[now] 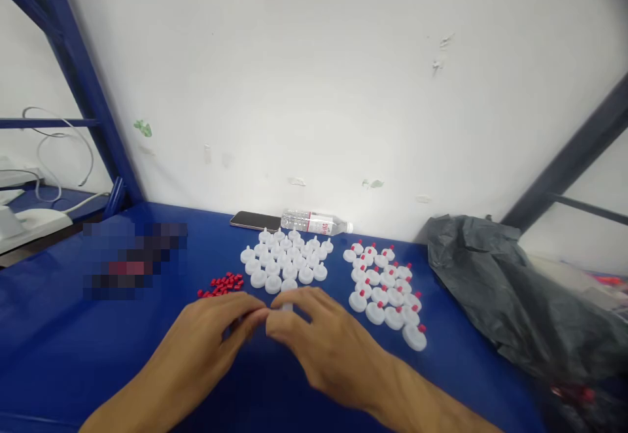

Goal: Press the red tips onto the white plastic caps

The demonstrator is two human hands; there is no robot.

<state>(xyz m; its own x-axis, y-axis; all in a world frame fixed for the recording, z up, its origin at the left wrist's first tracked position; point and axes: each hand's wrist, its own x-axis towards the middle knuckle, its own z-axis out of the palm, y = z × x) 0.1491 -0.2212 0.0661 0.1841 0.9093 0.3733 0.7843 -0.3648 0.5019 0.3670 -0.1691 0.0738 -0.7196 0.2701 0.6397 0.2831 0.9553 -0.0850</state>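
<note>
At three o'clock from my left hand [206,331], pinched with contents hidden, and right hand [338,348], pinching a white plastic piece [287,307], sit red-tipped white caps [375,314]; untipped ones [273,284] at twelve.

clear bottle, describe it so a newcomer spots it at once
On the blue table, look along the white wall. The clear bottle lies sideways there, behind the white pieces. Unlike the flat dark phone beside it, it has a red and white label.
</note>
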